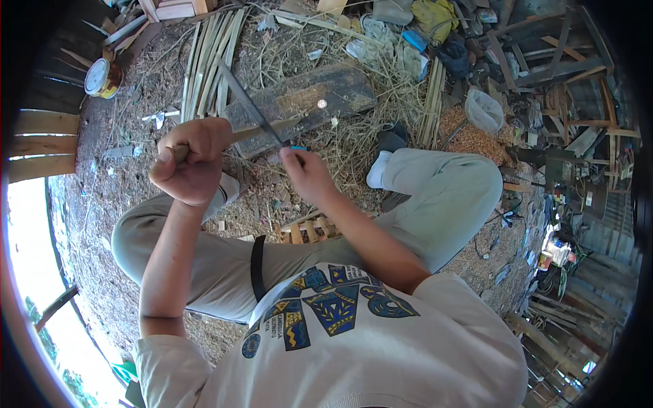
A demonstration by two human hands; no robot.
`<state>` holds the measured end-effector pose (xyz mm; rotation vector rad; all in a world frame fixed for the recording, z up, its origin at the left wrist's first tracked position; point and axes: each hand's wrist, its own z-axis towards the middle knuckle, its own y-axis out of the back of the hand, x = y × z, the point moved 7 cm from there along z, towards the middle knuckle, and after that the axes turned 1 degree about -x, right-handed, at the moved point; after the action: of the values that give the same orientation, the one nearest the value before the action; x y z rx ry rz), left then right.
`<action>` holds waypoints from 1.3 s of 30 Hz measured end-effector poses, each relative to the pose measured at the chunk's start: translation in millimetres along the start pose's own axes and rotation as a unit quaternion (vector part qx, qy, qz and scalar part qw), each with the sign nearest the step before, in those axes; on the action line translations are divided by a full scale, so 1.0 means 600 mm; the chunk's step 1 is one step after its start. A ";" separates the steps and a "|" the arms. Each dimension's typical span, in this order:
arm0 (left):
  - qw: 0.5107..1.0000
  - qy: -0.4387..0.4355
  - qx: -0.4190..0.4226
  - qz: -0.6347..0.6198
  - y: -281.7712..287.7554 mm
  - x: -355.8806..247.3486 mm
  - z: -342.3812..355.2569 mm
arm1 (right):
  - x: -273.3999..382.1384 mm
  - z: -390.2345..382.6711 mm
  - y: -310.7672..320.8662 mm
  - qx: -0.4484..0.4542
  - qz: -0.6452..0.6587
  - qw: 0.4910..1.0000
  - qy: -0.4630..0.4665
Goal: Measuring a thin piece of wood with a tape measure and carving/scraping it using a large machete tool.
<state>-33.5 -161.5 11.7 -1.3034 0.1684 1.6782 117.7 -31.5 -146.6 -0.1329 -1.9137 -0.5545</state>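
My left hand (194, 160) is closed in a fist around a pale wooden stick (246, 132), whose short end pokes out between the fingers. The stick points right, over a dark wooden board (350, 87) on the ground. In my right hand (309, 178) is a long-bladed knife (245, 98), its grey blade slanting up and to the left. A bit of blue shows by that grip; the handle itself is mostly covered by my fingers. Blade and stick cross just beyond my right hand; whether they touch I cannot tell.
Bundles of split strips (214, 58) lie beyond my left hand. A bucket (104, 78) stands far left. Slatted wood pieces (309, 230) lie between my legs. Shavings, cloths and a plastic bag (484, 111) litter the ground, with stacked wooden frames (561, 58) at right.
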 end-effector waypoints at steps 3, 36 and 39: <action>1.000 -0.010 0.002 -0.006 0.000 -0.008 0.000 | -0.054 0.012 -0.026 -0.076 0.016 0.997 0.021; 0.999 0.010 -0.031 -0.040 0.038 -0.006 0.005 | -0.269 0.033 -0.003 -0.022 -0.114 0.964 -0.239; 0.999 0.008 -0.014 -0.033 0.021 -0.008 0.017 | -0.232 0.019 -0.034 -0.047 -0.030 0.990 -0.131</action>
<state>-50.0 -164.7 14.6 -1.3297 0.1108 1.6187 157.4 -22.0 -281.7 -0.2193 -2.1514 -0.6964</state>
